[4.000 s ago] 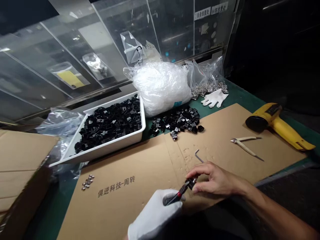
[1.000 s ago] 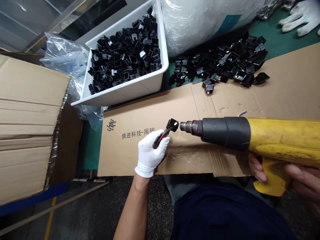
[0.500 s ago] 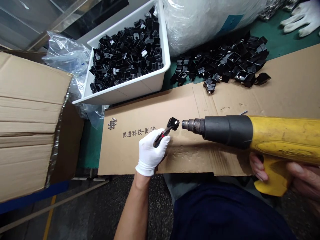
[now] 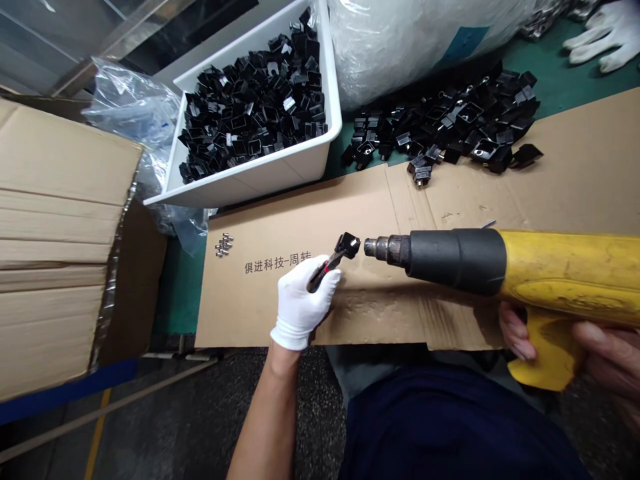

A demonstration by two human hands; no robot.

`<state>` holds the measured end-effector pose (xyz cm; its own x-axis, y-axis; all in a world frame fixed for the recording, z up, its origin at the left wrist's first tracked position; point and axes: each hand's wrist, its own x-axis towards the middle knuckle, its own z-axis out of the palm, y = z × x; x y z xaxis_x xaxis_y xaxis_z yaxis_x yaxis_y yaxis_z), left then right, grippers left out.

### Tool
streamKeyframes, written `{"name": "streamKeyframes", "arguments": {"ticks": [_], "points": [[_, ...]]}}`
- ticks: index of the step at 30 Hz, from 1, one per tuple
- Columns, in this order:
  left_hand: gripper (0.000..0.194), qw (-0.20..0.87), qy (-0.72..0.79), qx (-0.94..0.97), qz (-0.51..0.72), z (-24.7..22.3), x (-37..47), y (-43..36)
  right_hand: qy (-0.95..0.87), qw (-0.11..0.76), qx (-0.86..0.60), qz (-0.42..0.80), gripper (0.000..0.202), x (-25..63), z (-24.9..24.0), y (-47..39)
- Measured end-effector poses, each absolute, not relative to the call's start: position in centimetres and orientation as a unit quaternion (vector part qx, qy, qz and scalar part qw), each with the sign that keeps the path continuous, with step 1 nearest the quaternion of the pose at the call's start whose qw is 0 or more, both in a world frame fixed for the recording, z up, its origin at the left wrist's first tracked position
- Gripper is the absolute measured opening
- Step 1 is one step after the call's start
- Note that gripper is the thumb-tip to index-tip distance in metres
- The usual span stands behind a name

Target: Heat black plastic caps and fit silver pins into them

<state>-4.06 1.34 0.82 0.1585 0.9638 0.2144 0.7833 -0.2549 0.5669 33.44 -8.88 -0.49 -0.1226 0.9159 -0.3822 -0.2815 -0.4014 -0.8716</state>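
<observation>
My left hand, in a white glove, is closed around pliers with dark and red handles. Their jaws grip a small black plastic part that has a shiny metal piece on its right side. My bare right hand is wrapped round the handle of a yellow heat gun. The gun's stepped metal nozzle points left at the black part, with a narrow gap between them. Both things are above a cardboard sheet.
A white bin full of black parts stands at the back. More black parts lie in a pile right of it, before a plastic-wrapped bundle. Small metal pins lie on the cardboard. A carton stands left; a white glove lies back right.
Almost nothing differs. Both hands hold the same positions, with the nozzle still facing the black part; the whole view has shifted very slightly.
</observation>
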Motion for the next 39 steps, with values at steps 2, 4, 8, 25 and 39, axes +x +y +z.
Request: {"name": "streamKeyframes", "arguments": {"ticks": [2,4,8,25,39], "points": [[0.027,0.165,0.586,0.743,0.278,0.8,-4.0,1.4,-0.307,0.454,-0.47,0.691,0.041,33.6,-0.6,-9.1],[0.026,0.166,0.583,0.744,0.28,0.8,-4.0,1.4,-0.294,0.457,-0.461,0.701,0.041,33.7,-0.7,-9.2],[0.025,0.165,0.579,0.748,0.277,0.7,-4.1,1.4,-0.306,0.445,-0.451,0.711,0.041,34.0,-0.7,-9.0],[0.024,0.163,0.576,0.752,0.278,0.6,-4.1,1.4,-0.36,0.434,-0.416,0.714,0.042,34.9,-1.6,-8.7],[0.025,0.167,0.578,0.749,0.276,0.8,-4.0,1.4,-0.348,0.438,-0.417,0.717,0.043,34.9,-1.7,-8.5]]}}
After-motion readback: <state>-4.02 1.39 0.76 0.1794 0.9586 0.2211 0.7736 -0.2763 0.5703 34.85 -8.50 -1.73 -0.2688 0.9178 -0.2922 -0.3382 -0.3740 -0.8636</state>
